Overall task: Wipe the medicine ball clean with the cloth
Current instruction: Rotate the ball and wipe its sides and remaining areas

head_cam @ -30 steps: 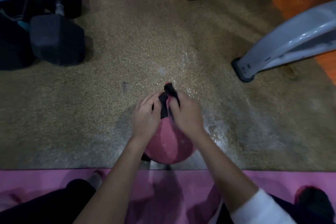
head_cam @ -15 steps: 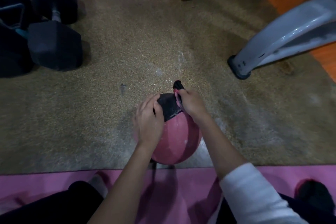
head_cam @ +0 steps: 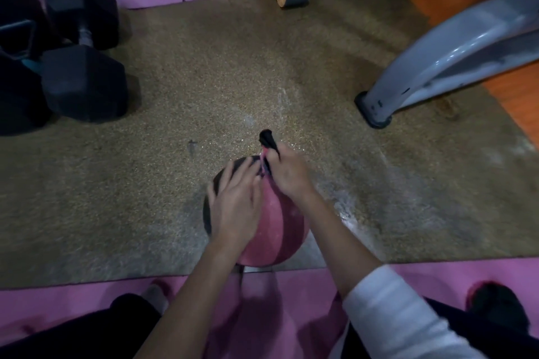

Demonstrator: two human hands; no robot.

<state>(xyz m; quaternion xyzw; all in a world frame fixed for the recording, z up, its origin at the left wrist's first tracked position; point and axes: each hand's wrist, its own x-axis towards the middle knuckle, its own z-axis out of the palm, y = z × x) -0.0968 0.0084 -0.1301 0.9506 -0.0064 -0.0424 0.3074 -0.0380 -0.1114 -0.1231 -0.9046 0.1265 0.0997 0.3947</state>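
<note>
The medicine ball (head_cam: 277, 230) rests on the speckled floor mat (head_cam: 204, 102) at the near edge, just beyond the pink mat (head_cam: 262, 300). Its left and upper surfaces are covered by the hands; a dark patch under the fingers may be cloth or ball panel, and which cannot be told. Compared with half a second earlier, the left hand (head_cam: 233, 201) now lies flatter and spread over the ball. The right hand (head_cam: 287, 170) is closed around the bunched dark cloth (head_cam: 267, 138), one end protruding.
</note>
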